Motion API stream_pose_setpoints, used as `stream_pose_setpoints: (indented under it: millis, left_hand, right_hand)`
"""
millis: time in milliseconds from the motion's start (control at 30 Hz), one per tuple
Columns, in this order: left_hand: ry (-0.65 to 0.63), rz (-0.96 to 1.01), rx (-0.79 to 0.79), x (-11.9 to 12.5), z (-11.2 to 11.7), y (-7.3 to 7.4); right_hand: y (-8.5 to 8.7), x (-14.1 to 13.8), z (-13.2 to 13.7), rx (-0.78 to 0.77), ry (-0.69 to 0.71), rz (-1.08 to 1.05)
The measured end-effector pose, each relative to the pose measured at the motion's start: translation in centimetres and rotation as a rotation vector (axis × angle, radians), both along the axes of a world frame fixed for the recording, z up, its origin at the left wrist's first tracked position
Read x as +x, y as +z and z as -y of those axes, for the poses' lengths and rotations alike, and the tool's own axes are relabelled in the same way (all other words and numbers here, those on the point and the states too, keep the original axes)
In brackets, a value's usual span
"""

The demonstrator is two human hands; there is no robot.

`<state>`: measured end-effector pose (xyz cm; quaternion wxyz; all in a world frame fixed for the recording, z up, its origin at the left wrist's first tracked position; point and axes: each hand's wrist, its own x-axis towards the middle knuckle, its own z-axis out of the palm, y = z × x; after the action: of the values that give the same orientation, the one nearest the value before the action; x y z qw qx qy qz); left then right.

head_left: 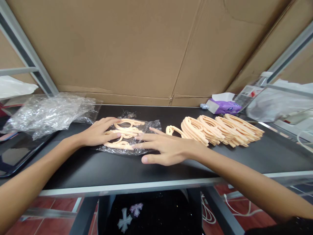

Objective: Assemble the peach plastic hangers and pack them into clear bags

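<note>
On the black table [97,168], near its middle, lies a clear plastic bag [149,125] with several peach-coloured rings [127,124] packed flat inside it. Both hands rest on this bag. The left hand [97,132] lies palm down on the bag's left side, fingers stretched out and loosely spread, gripping nothing; its fingertips reach over the rings in the bag. The right hand [166,148] lies flat on the bag's right edge, likewise open and grasping nothing, with its fingers pointing left across the plastic and the thumb on the bare table just in front of the bag.

Just right of the right hand sits one loose ring [172,130], and beyond it a long row of rings [220,130] leans in overlapping stacks toward the table's right end. At the far left of the table is a crumpled pile of clear bags [49,112], and a dark tray [14,156] lies in front of that pile. At the back right are a purple tissue pack [225,106] and a clear bottle [251,89] leaning beside it. A wall of brown cardboard [146,49] stands behind the table.
</note>
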<state>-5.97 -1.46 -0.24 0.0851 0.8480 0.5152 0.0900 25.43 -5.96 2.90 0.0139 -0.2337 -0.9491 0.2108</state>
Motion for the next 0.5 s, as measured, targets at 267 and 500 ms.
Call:
stream_pose_setpoints:
  millis: [267,500]
  left_hand:
    - [-0.039,0.06,0.012,-0.5,-0.3,-0.4]
    - [-0.072,-0.008,-0.008,-0.3,-0.2,0.2]
  right_hand:
    - [-0.6,5.9,4.1,0.514,-0.383,-0.176]
    - [-3.6,7.6,6.6,0.703,-0.521,-0.138]
